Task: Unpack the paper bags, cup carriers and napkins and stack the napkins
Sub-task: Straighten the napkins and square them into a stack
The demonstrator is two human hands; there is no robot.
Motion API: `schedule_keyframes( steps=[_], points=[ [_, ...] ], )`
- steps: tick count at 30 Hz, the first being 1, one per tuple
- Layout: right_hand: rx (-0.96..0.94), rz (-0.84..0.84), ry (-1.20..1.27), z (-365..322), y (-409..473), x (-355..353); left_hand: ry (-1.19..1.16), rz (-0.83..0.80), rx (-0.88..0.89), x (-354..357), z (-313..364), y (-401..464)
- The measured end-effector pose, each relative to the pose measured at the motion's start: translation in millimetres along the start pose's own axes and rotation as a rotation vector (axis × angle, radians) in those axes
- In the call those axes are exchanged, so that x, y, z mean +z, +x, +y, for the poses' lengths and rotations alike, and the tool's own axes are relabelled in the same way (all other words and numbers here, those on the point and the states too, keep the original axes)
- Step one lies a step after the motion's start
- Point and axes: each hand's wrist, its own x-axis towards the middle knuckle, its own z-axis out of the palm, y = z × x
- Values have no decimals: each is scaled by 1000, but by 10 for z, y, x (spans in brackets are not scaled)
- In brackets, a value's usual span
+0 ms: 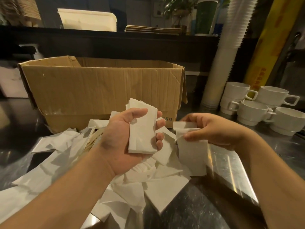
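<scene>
My left hand (122, 138) lies palm up and grips a small stack of folded white napkins (142, 129), with the thumb across the top and the fingers curled round the right edge. My right hand (212, 128) pinches a single folded white napkin (191, 154) by its upper end, and the napkin hangs down to the right of the stack. Below both hands a loose heap of white napkins (148, 184) is spread over the steel counter (231, 171). An open cardboard box (102, 90) stands behind the heap.
White ceramic mugs (257, 106) are stacked at the right. A tall sleeve of white paper cups (221, 63) leans beside them. A yellow roll (270, 47) stands at the far right. On the back shelf rest a white plastic tub (87, 19) and flat brown paper bags (153, 28).
</scene>
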Motion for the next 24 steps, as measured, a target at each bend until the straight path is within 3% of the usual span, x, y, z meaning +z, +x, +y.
schedule_keyframes(
  steps=[4,9,16,20,24],
  points=[
    [-212,-90,393,-138,-161,25,17,-37,29,19,-5,-1],
    [-389,78,548,-271,-76,350,126,-14,-3,18,-47,26],
    [-437,237,317,-290,-24,637,128,-189,-127,0,-91,33],
    [-508,423,-12,-262,11,587,74,-81,-108,16,-72,35],
    [-441,367,-143,-275,-6,556,73,-27,-48,53,-55,15]
  ],
)
